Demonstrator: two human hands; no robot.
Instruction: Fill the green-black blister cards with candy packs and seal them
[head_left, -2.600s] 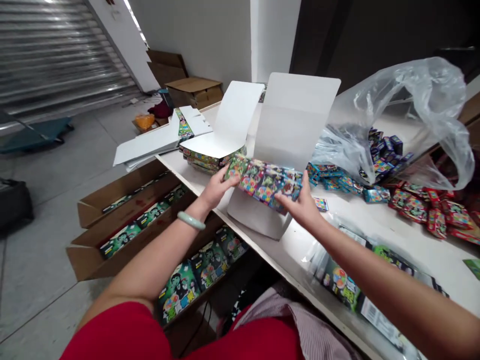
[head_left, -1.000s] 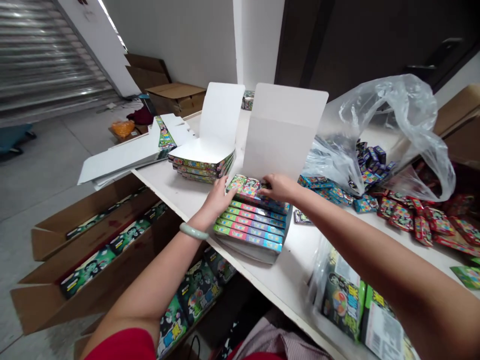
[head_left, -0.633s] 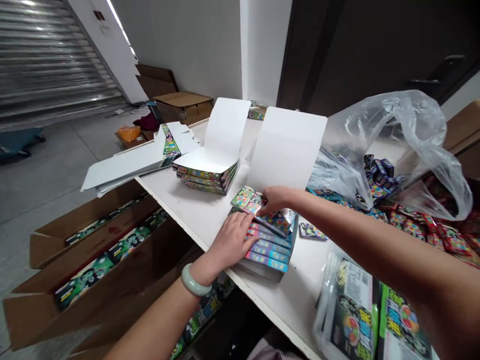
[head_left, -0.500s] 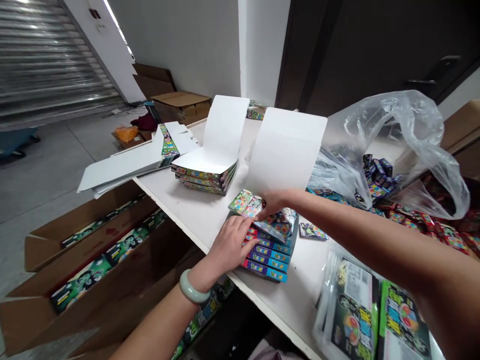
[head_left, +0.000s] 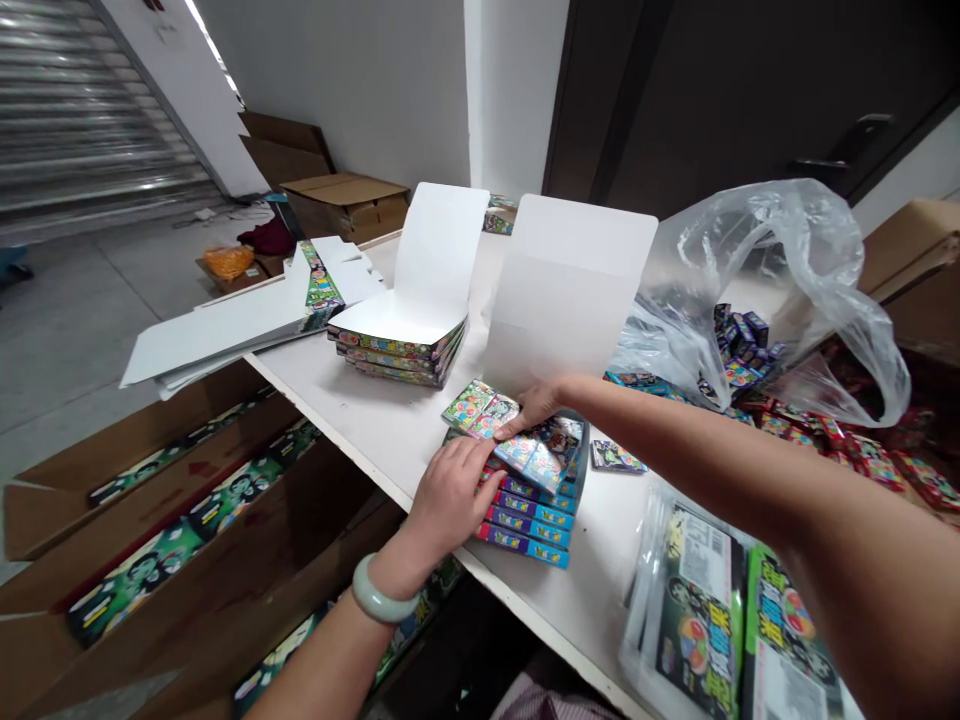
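An open white display box [head_left: 559, 290] stands at the table's front edge, its lid upright, filled with rows of small colourful packs [head_left: 529, 505]. My left hand [head_left: 450, 495], a pale green bangle on its wrist, lies flat with spread fingers on the left end of those rows. My right hand [head_left: 536, 405] presses a loose layer of colourful packs [head_left: 544, 450] down at the back of the box, fingers bent over them.
A stack of flat boxes [head_left: 397, 345] with one lid up lies left of the open box. A clear plastic bag [head_left: 757, 290] of small packs and loose red packs [head_left: 862, 445] sit at right. Wrapped green packages [head_left: 712, 620] lie near me. Open cardboard cartons [head_left: 150, 530] stand on the floor.
I brought a row of packs down into the box. My left hand slid from the back of the box to the front rows, while my right hand stayed on the back layer.
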